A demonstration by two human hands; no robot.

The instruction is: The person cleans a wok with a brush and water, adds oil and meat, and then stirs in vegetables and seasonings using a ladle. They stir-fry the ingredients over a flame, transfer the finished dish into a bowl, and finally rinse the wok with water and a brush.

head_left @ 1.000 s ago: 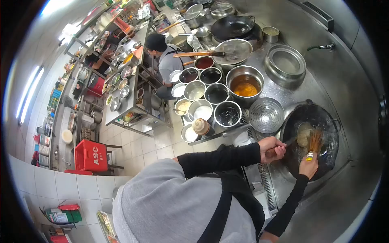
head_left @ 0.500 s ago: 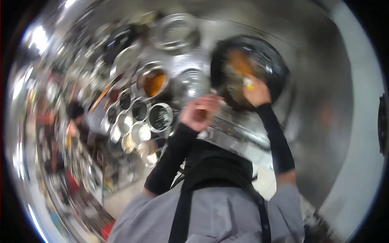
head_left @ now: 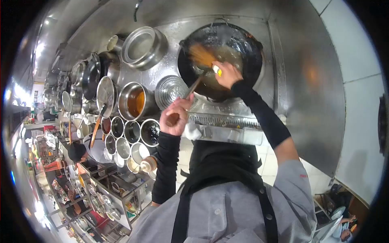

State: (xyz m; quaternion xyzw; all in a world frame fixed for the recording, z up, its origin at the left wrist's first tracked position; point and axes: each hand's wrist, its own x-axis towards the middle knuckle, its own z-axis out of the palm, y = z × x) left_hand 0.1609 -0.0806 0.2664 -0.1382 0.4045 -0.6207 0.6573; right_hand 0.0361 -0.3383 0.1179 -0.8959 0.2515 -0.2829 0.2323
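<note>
A large black wok (head_left: 253,50) with wet, shiny walls and murky liquid in the bottom sits on the steel range. My right hand (head_left: 229,75) reaches over its near side, closed around the white and yellow grip of a bamboo wok brush (head_left: 202,56). The blurred tan bristles point left inside the wok. Just left of the wok, my left hand (head_left: 176,116) is wrapped around the wooden end of a long-handled tool (head_left: 195,86). Its far end reaches over the wok's rim, and I cannot make out its head.
A perforated steel strainer (head_left: 170,89) lies left of the wok, beside a pot of orange-brown liquid (head_left: 139,103). Several small seasoning pots (head_left: 132,131) cluster near my left forearm. A steel basin (head_left: 142,46) stands behind. A person in grey (head_left: 97,148) is farther left.
The view has shifted and sharpened, with the wok now farther left in the picture. The brush head has swung left inside the wok. The left hand's tool now shows clearly.
</note>
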